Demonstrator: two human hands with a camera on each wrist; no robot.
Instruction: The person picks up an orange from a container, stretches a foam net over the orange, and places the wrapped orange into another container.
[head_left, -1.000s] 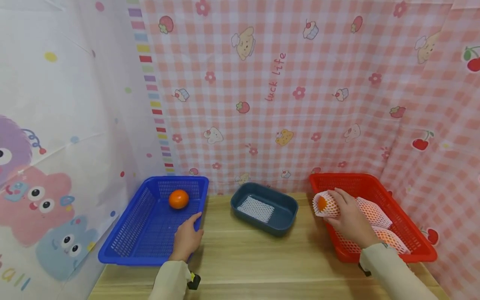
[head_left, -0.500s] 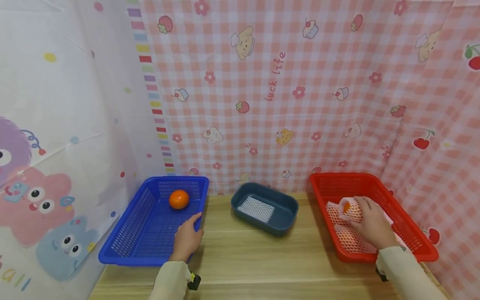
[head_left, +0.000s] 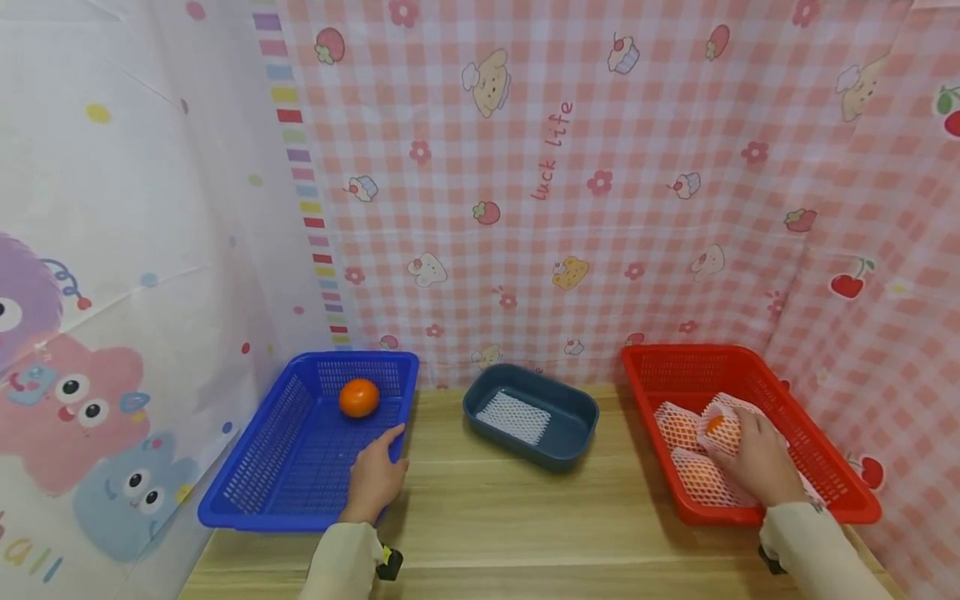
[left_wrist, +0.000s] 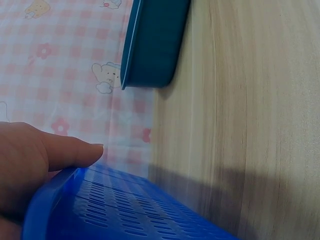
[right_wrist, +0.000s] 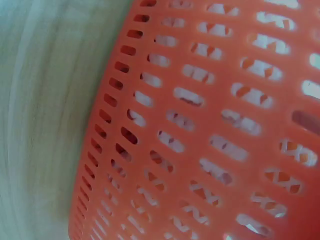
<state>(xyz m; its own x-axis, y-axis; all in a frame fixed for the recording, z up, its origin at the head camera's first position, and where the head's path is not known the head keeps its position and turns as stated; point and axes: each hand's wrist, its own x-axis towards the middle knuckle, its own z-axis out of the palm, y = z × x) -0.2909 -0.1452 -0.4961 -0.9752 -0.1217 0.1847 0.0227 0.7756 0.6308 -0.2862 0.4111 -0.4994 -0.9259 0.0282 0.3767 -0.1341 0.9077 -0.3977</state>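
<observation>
My right hand point(head_left: 765, 460) is inside the red basket point(head_left: 678, 508), holding an orange point(head_left: 722, 429) wrapped in a white foam net sleeve. Other net-wrapped oranges point(head_left: 701, 479) lie around it. In the right wrist view the red basket's slotted wall point(right_wrist: 200, 125) hides both the hand and its fruit. At the left, my left hand point(head_left: 375, 477) grips the right rim of the blue basket point(head_left: 251, 450), with one digit showing over the edge in the left wrist view. A bare orange point(head_left: 358, 397) sits in that basket's far part.
Between the two baskets a dark teal tray point(head_left: 566, 433) stands on the wooden table point(head_left: 517, 525), with a flat white foam net point(head_left: 515, 418) in it. A pink checked curtain point(head_left: 525, 208) hangs behind, and a white printed sheet point(head_left: 135, 250) on the left.
My right hand has moved right and down from the red basket's left rim, bringing the wrapped orange in among the others. The left hand stays at the blue rim.
</observation>
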